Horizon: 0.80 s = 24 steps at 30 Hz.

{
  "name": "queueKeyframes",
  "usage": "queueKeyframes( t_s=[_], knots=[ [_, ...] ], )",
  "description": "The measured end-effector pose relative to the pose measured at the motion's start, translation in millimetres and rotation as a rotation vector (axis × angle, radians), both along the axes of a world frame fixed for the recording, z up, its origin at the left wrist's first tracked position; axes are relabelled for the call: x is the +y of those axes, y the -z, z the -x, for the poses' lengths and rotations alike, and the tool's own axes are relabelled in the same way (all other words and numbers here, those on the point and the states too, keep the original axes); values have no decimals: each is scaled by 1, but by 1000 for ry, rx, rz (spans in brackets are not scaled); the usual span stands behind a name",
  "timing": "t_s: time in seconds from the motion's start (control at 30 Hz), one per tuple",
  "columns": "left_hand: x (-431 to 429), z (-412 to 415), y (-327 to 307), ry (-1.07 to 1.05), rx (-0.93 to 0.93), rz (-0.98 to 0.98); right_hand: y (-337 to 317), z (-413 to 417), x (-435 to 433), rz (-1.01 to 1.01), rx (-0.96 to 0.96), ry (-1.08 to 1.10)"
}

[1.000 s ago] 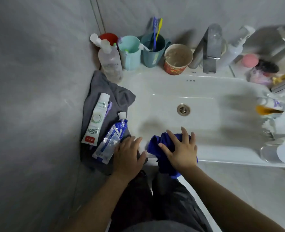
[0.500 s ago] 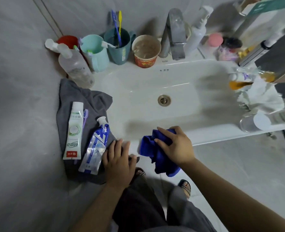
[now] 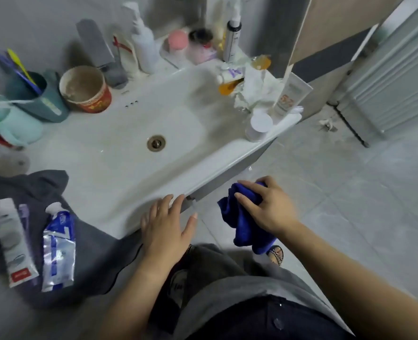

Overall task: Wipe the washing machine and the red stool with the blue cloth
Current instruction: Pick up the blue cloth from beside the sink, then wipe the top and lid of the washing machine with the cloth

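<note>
My right hand (image 3: 268, 206) grips the blue cloth (image 3: 243, 225), which hangs bunched in the air just off the front edge of the white sink (image 3: 129, 173), over the tiled floor. My left hand (image 3: 167, 223) rests flat with fingers spread on the sink's front rim, holding nothing. No washing machine or red stool can be made out in view.
A grey towel (image 3: 80, 251) with two tubes (image 3: 58, 249) lies left of the basin. Cups (image 3: 35, 99), a paper bowl (image 3: 85, 89), tap (image 3: 97, 49), bottles (image 3: 143, 42) and tissue (image 3: 254, 87) crowd the rim. A white ribbed panel (image 3: 396, 77) stands at far right; tiled floor (image 3: 350, 204) lies right.
The view has swung right. My right hand has carried the blue cloth off the sink's edge to the right, over the floor. My left hand stays at the rim.
</note>
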State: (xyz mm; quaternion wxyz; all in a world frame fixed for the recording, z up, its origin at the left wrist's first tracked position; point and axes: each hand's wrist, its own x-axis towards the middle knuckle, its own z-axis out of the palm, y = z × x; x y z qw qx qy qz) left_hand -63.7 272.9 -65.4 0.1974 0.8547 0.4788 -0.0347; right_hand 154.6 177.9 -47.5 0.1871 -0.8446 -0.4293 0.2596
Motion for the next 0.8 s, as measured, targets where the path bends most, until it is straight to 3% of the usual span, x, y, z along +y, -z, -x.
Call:
queueKeyframes(
  t_s=[0.2, 0.43, 0.6, 0.8],
  knots=[
    [-50, -126, -38, 303, -36, -109, -22, -97, -100, -114, 36, 252],
    [-149, -315, -59, 415, -193, -54, -35, -227, -230, -216, -32, 540],
    [-199, -425, -72, 648, -211, -93, -46, -294, -305, -219, -76, 713],
    [-226, -513, -71, 767, -156, -74, -32, -357, -347, -185, -61, 850]
  ],
)
